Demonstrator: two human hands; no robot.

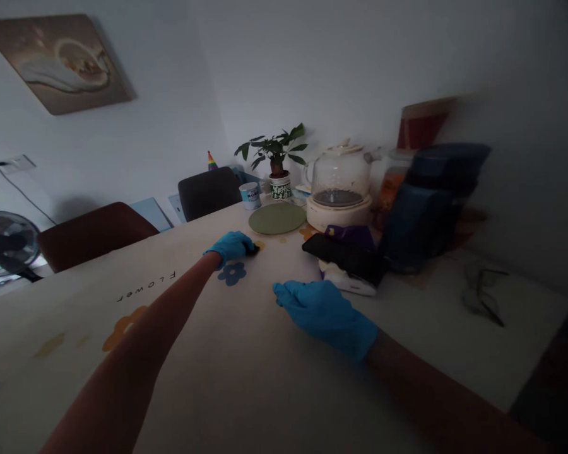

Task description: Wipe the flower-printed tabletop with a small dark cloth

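Both hands wear blue gloves. My left hand (233, 246) reaches out over the table, closed around a small black object (252, 250) that shows only at its fingertips; its kind is hidden. Below that hand a blue printed flower (231, 273) marks the tablecloth (203, 353). Nearer to me, my right hand (319, 310) is held with its fingers curled together; whether anything is pinched in them does not show. Just beyond the right hand, a flat black object (341, 253), like a phone, lies on top of a white pack (350, 277).
A round green mat (278, 218) lies toward the far end, near a blue-and-white can (250, 196) and a potted plant (280, 186). A glass kettle (341, 176) on its base, a dark blue appliance (426, 208) and eyeglasses (481, 293) stand or lie along the right. Chairs (97, 233) line the left.
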